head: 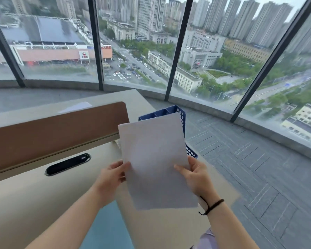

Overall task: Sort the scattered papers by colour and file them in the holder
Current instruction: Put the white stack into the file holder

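I hold a stack of white papers (154,159) upright in front of me with both hands. My left hand (111,178) pinches its left edge and my right hand (196,177) grips its right edge. Behind the stack stands a blue plastic file holder (178,111) with divided slots, at the desk's right end; the papers hide most of it. A light blue sheet (106,229) lies on the desk under my left forearm. Another white sheet (75,107) lies on the far desk beyond the partition.
A brown partition (57,130) runs across the beige desk (25,198), with a black cable slot (67,164) in front of it. Grey carpet floor (258,168) lies to the right, ending at the curved floor-to-ceiling windows.
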A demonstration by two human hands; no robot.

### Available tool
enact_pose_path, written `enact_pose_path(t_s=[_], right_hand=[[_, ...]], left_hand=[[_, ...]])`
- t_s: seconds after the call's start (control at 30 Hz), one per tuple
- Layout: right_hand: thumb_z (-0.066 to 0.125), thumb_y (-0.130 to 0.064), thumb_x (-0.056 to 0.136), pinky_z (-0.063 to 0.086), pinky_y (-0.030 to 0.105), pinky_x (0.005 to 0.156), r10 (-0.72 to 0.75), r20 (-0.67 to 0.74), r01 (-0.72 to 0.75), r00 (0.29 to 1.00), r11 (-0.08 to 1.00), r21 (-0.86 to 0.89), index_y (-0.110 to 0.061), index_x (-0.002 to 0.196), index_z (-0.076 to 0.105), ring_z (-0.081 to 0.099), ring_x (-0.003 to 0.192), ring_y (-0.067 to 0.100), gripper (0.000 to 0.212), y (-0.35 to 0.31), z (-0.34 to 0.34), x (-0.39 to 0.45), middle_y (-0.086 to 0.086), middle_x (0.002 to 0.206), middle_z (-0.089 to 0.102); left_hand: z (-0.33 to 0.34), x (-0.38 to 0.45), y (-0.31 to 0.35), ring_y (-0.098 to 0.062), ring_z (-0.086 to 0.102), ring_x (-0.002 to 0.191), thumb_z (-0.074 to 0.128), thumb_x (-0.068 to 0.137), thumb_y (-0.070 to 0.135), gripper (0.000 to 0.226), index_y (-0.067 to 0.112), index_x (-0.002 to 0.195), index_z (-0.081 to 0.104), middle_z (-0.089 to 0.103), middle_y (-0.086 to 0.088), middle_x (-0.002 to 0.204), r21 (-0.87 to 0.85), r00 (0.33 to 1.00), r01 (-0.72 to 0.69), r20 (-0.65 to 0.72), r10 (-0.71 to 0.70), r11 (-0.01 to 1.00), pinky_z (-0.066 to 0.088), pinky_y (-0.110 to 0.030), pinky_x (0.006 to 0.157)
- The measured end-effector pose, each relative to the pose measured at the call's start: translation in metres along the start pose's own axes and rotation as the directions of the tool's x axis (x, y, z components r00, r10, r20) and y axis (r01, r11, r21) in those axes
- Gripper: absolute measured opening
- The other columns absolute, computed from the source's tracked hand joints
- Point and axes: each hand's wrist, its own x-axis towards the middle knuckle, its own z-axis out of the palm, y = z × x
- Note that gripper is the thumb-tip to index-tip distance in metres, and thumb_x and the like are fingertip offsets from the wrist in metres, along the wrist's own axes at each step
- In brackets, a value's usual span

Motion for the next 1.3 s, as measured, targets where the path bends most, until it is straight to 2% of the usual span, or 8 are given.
enact_pose_path(t_s=[0.13,0.33,0.47,0.63,0.77,1.03,1.17,1.3], right_hand=[[0.064,0.001,0.090,0.055,0.054,0.086,-0.059,-0.142,0.058,0.988,0.998,-0.015,-0.018,0.090,0.076,0.071,0.084,0.030,0.022,-0.017,-0.018,0.003,0.015,0.094,0.078],[0.059,0.000,0.094,0.052,0.029,0.063,-0.162,-0.315,0.182,0.935,0.983,0.033,-0.022,0.076,0.073,0.064,0.064,0.011,0.032,-0.043,-0.066,0.050,-0.005,0.071,0.073],[0.063,-0.008,0.095,0.052,0.027,0.063,-0.177,-0.390,0.208,0.903,0.977,0.037,-0.028,0.080,0.076,0.066,0.072,0.015,0.028,-0.035,-0.097,0.091,-0.006,0.078,0.076],[0.064,-0.007,0.094,0.054,0.030,0.080,-0.108,-0.413,0.146,0.904,0.987,0.062,-0.027,0.082,0.077,0.069,0.082,0.014,0.027,0.007,-0.108,0.138,-0.009,0.084,0.078],[0.063,-0.005,0.094,0.053,0.022,0.075,-0.036,-0.392,0.080,0.919,0.992,0.096,-0.026,0.083,0.077,0.069,0.077,0.006,0.027,0.050,-0.103,0.163,-0.005,0.083,0.079],[0.067,-0.013,0.088,0.038,0.036,0.071,0.098,-0.362,-0.046,0.927,0.987,0.151,0.003,0.086,0.063,0.047,0.076,0.014,0.017,0.123,-0.082,0.211,0.014,0.068,0.056],[0.067,-0.011,0.090,0.041,0.035,0.070,0.172,-0.365,-0.114,0.915,0.978,0.175,-0.012,0.074,0.071,0.049,0.073,0.014,0.016,0.140,-0.075,0.228,0.011,0.068,0.060],[0.065,-0.006,0.092,0.043,0.031,0.067,0.206,-0.367,-0.148,0.907,0.972,0.180,-0.017,0.073,0.077,0.052,0.070,0.013,0.024,0.145,-0.070,0.233,0.002,0.070,0.066]], left_hand=[[0.036,0.009,0.049,-0.019,0.067,0.070,0.062,0.094,0.006,0.010,0.008,0.097,0.071,0.075,-0.007,0.084,0.286,0.974,-0.225,0.037,0.224,0.931,0.056,-0.023,0.061],[0.110,0.071,0.113,-0.022,0.063,0.062,0.073,0.086,0.014,0.006,0.017,0.080,0.071,0.071,-0.002,0.070,0.545,0.899,-0.408,0.101,0.426,0.733,0.054,-0.037,0.071],[0.162,0.127,0.137,-0.023,0.072,0.081,0.076,0.080,0.030,0.009,0.021,0.082,0.075,0.075,0.002,0.079,0.663,0.874,-0.438,0.155,0.461,0.607,0.059,-0.038,0.081],[0.183,0.198,0.126,-0.021,0.070,0.085,0.074,0.082,0.028,0.008,0.021,0.085,0.074,0.074,0.004,0.084,0.839,0.888,-0.365,0.184,0.422,0.404,0.056,-0.036,0.081],[0.176,0.231,0.107,-0.019,0.065,0.088,0.069,0.083,0.041,0.010,0.032,0.080,0.069,0.072,0.011,0.087,0.965,0.900,-0.221,0.146,0.412,0.139,0.049,-0.041,0.091],[0.161,0.275,0.090,-0.025,0.042,0.121,0.053,0.091,0.055,0.032,0.029,0.081,0.069,0.061,0.014,0.111,0.956,0.922,-0.096,0.191,0.338,-0.278,0.026,-0.049,0.100],[0.159,0.285,0.085,-0.027,0.036,0.128,0.051,0.093,0.055,0.035,0.027,0.078,0.066,0.055,0.010,0.128,0.940,0.919,-0.102,0.214,0.332,-0.325,0.022,-0.053,0.108],[0.156,0.289,0.086,-0.029,0.051,0.106,0.056,0.090,0.047,0.027,0.021,0.086,0.063,0.061,0.000,0.104,0.970,0.881,-0.123,0.205,0.427,-0.211,0.036,-0.048,0.095]])
